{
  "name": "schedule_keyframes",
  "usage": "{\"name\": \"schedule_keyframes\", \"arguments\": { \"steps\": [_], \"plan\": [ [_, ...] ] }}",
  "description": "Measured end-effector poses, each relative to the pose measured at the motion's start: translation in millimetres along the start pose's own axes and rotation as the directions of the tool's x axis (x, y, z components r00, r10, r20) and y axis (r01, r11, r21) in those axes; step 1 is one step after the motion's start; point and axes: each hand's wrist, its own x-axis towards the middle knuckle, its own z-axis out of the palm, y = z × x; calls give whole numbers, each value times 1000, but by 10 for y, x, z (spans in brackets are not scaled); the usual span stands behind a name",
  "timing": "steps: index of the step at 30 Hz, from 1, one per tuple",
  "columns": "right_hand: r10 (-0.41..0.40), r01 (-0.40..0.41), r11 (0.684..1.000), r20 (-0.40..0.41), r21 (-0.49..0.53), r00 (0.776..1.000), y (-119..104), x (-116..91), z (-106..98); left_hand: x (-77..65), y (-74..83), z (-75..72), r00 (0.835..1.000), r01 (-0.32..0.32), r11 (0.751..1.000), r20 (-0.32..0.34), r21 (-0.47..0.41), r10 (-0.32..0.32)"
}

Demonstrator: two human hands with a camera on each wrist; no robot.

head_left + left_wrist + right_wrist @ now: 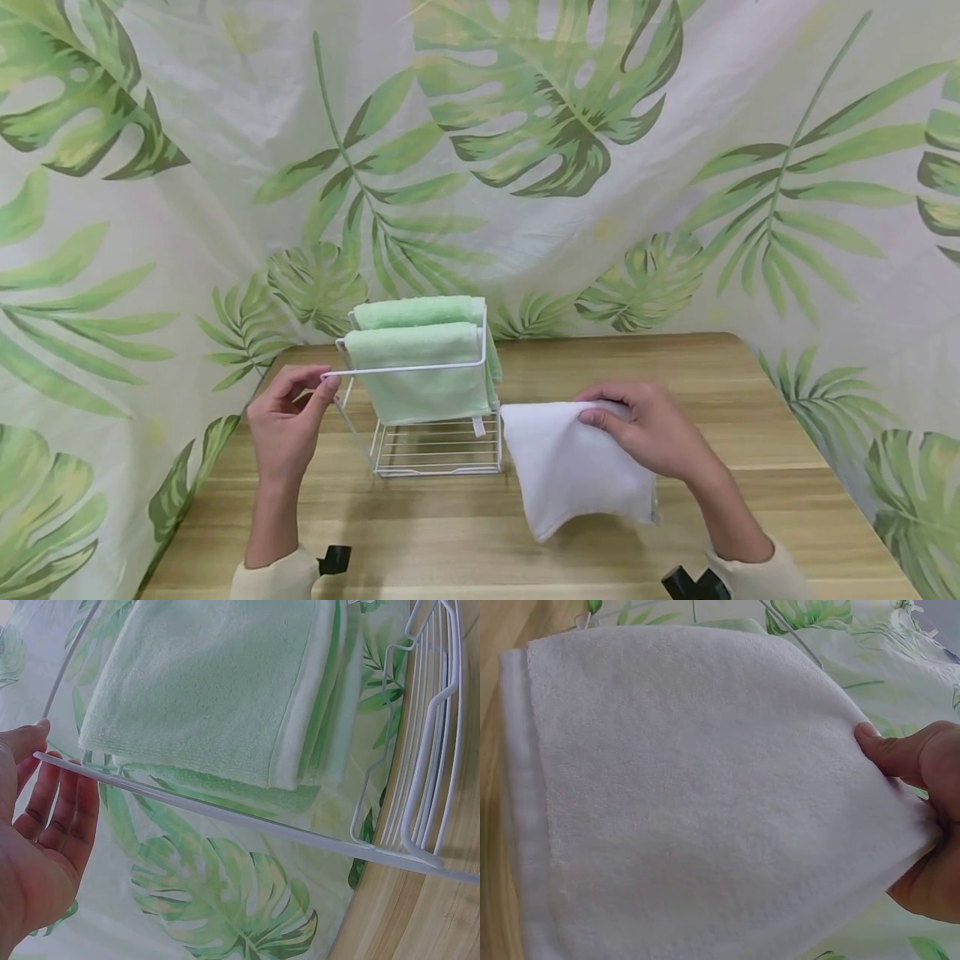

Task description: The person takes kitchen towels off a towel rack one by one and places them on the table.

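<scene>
A small white wire rack (438, 472) stands on the wooden table, with green towels (420, 371) folded over its rear bars. My left hand (288, 425) pinches the left end of the rack's front bar between thumb and fingers; the left wrist view shows that bar (225, 814) running bare past the green towel (202, 690). To the right of the rack, my right hand (652, 425) grips a folded white towel (577, 467) by its upper edge. The white towel (690, 787) hangs down from the thumb and fingers, its left corner close beside the rack.
The wood-grain table (705, 517) extends on both sides of the rack. Behind and around it hangs a leaf-printed cloth (525, 225). Black camera mounts (334, 560) sit at both wrists.
</scene>
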Motion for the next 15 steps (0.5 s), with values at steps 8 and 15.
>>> {"name": "schedule_keyframes", "arguments": {
  "steps": [8,15],
  "plan": [
    [1,-1,1000,21,11,1000,0,-90,81,0,-9,-11,1000,6,1000,-2,23,-6],
    [38,-46,994,86,96,996,28,-137,119,-4,-18,-7,1000,-15,1000,6,-23,15]
  ]
}}
